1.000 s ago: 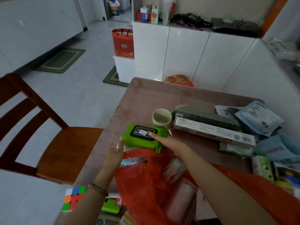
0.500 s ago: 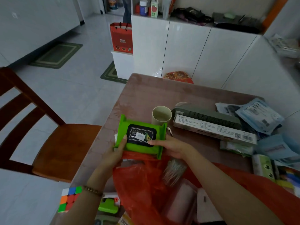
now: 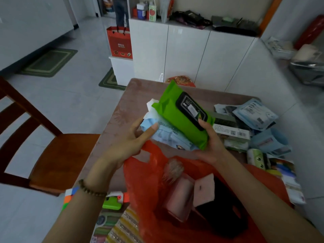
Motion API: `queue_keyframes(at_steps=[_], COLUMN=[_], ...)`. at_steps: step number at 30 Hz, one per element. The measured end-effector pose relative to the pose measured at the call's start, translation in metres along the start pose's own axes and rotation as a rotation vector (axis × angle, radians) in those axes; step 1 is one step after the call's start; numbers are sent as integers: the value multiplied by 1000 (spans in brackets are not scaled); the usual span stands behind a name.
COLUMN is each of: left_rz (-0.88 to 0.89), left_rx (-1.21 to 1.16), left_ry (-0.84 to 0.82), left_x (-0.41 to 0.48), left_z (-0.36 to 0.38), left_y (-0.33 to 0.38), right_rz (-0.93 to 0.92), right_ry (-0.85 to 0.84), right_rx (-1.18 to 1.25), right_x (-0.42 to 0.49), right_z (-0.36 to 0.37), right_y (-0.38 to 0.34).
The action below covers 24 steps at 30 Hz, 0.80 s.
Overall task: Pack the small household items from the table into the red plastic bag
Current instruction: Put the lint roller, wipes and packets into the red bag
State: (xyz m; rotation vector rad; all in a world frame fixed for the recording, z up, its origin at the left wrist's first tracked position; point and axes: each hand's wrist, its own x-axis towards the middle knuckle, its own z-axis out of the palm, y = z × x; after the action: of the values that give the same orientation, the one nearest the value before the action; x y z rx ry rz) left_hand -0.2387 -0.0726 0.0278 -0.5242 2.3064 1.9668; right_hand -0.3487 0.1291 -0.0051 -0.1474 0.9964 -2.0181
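A green wet-wipes pack (image 3: pixel 177 118) with a black lid is lifted and tilted above the table, stacked on a pale blue packet (image 3: pixel 168 136) and white tissue (image 3: pixel 151 106). My right hand (image 3: pixel 209 142) grips the stack from the right, thumb on the lid. My left hand (image 3: pixel 133 142) holds the stack's left end, thumb on the blue packet. The red plastic bag (image 3: pixel 149 181) lies open just below, with a pink box (image 3: pixel 178 197), a pink card (image 3: pixel 204 190) and something dark inside.
The brown table (image 3: pixel 126 109) carries a long white box (image 3: pixel 231 132), blue packets (image 3: pixel 255 114) and other small packs at the right. A wooden chair (image 3: pixel 57 155) stands at the left. A green toy (image 3: pixel 112 202) and a colour cube (image 3: pixel 70 196) lie near my left wrist. White cabinets stand behind.
The green pack has been lifted off the table together with the blue packet and tissue beneath it, and tilted up toward the right. The cup is now hidden behind it.
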Motion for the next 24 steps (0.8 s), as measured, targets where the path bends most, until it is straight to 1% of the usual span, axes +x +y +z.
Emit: queue_keyframes(at_steps=[2, 3, 5, 7, 8, 9, 10, 11, 13, 14, 15, 18, 20, 23, 24], left_rz=[58, 70, 23, -99, -144, -166, -159, -141, -127, -93, -43, 88, 105, 98, 94], left_rx=[31, 108, 440, 751, 859, 892, 857, 728, 357, 215, 128, -35, -91, -108, -118], left_ry=[-78, -111, -140, -198, -242, -264, -255, -206, -27, 44, 85, 89, 79, 68, 68], left_x=[-11, -16, -29, -38, -43, -48, -50, -51, -55, -56, -59, -64, -65, -61, -58], left_z=[2, 0, -9, -20, -24, -26, -27, -28, -26, -25, -24, -23, -28, -31, -31], left_y=[1, -2, -8, -14, -15, -15, -15, -15, -16, -14, -11, -3, -1, -6, -8], right_rz=[-14, -29, -42, -10, 26, 74, 125, 174, 220, 222, 230, 317, 374, 323, 302], right_ry=[27, 24, 3, 10, 28, 44, 57, 63, 59, 51, 39, -10, -45, -33, -17], right_rx=[-27, -39, -79, -148, -190, -241, -300, -358, -453, -494, -532, -646, -776, -1090, -1154], right_x=[-24, -36, -59, -75, -81, -86, -88, -88, -88, -86, -85, -81, -77, -66, -63], right_z=[-8, -12, -14, -18, -21, -22, -24, -24, -20, -18, -16, -7, 0, 4, 3], right_y=[-6, -8, -10, -9, -8, -7, -6, -5, -3, 0, 3, 14, 22, 28, 26])
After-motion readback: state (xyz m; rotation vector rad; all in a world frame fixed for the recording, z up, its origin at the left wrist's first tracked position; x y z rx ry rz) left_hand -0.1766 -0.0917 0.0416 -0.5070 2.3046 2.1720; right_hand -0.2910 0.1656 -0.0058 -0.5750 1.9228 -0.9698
